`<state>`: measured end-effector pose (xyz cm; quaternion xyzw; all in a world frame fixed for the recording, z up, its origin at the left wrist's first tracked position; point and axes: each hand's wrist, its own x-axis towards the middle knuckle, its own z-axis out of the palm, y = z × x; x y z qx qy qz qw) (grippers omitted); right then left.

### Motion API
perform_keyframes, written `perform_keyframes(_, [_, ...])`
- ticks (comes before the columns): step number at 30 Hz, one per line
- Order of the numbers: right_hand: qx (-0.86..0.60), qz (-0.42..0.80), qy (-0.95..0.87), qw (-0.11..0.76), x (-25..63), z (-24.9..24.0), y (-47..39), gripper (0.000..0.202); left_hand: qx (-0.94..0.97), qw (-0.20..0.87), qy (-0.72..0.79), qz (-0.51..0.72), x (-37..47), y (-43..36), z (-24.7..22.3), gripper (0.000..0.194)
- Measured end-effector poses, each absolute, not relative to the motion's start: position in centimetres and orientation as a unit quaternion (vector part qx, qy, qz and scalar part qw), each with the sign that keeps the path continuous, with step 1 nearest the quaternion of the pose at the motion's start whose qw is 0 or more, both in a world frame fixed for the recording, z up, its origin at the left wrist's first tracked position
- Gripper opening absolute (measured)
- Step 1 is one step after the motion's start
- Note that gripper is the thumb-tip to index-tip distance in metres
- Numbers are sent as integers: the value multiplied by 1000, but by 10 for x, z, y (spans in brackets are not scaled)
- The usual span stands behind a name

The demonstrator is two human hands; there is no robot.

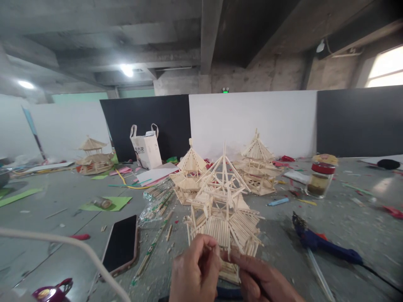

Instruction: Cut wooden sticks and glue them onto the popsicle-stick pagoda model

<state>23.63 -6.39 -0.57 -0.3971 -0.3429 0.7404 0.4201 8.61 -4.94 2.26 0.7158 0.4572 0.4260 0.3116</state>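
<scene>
Two bare hands meet at the bottom centre of the frame, against the front of a stick pavilion made of pale wooden rods, its bare-ribbed roof rising to a point at mid-frame. The thin rods look easy to snap or knock askew; too firm a press from the fingertips could do it — so could a weak joint. A finished-looking pavilion stands close behind, slightly left, and a forward shove might drive one into the other. The stick pavilion lies just beyond the fingers, its front edge partly hidden by them. The left hand has its thumb and forefinger drawn together there; whether they pinch a rod cannot be seen. The right hand reaches its forefinger leftward to a front upright, apparently touching it — its thumb is partly hidden, so I cannot tell if it grips
</scene>
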Motion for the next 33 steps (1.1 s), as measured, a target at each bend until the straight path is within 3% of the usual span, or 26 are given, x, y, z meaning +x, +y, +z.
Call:
perform_keyframes(6, [-361,775,-302,421,233,1,-63,50,719,313,459,418,86,-50,24,23])
perform_keyframes(23, [-400,736,-341,426,233,-10,-60,67,705,327,449,441,88,-49,18,23])
perform_keyframes(33, [-433,675,-387,455,234,-11,-76,63,704,330,434,456,80,-54,29,19])
